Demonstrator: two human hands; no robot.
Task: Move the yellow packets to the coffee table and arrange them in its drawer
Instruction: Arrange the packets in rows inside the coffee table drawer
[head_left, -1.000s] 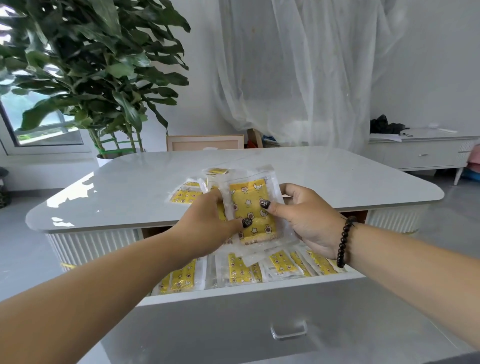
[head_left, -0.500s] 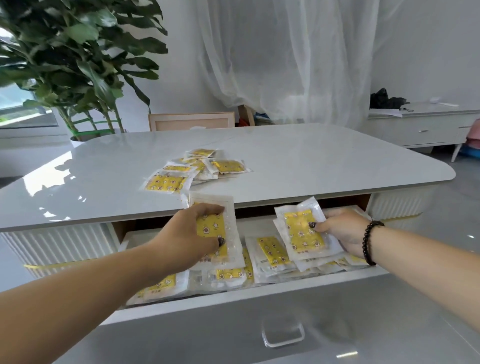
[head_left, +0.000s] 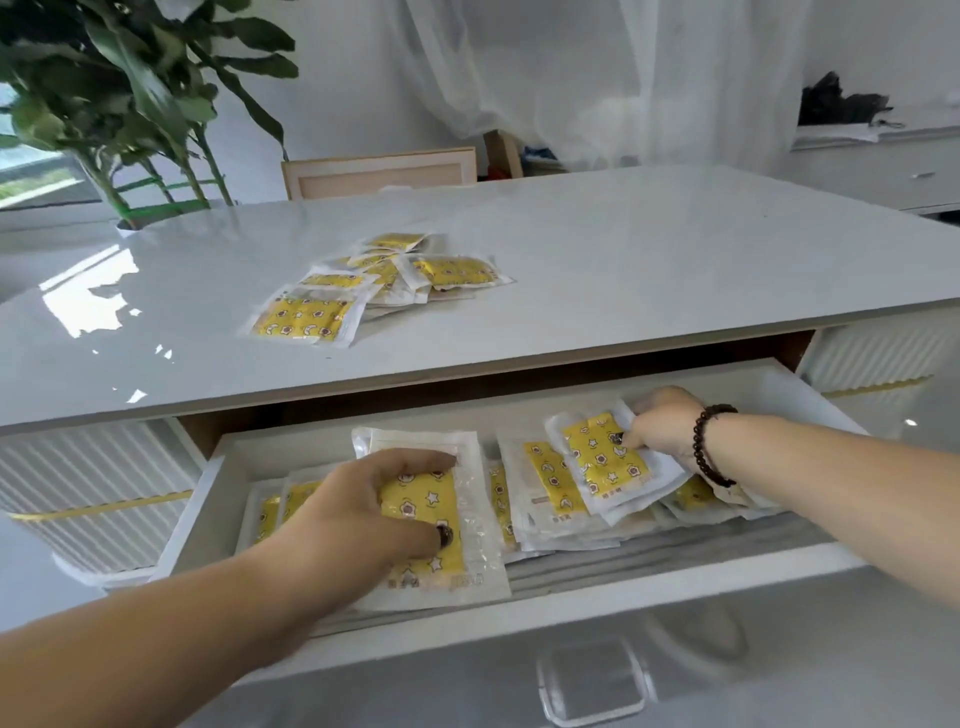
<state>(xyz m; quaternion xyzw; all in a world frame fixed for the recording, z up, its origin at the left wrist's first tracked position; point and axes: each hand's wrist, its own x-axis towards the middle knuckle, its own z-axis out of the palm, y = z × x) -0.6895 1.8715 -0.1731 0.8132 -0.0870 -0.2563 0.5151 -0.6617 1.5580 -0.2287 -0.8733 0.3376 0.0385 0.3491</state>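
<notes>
Arranging step: left hand (head_left: 358, 512) and right hand (head_left: 662, 423) each pinching a packet in drawer (head_left: 519, 608); next, fetch tabletop pile (head_left: 374, 283)

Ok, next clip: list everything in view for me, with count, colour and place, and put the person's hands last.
coffee table: one, white, centre.
drawer: one, white, pulled open below the tabletop.
loose packets: a pile, count unclear, yellow in clear wrap, on the tabletop.
stored packets: many, yellow, in the drawer.
plant: one, green, back left.
sideboard: one, white, back right.
curtain: white, sheer, behind the table.
left hand: grips a packet in the drawer.
right hand: beaded bracelet, pinches another packet.
</notes>
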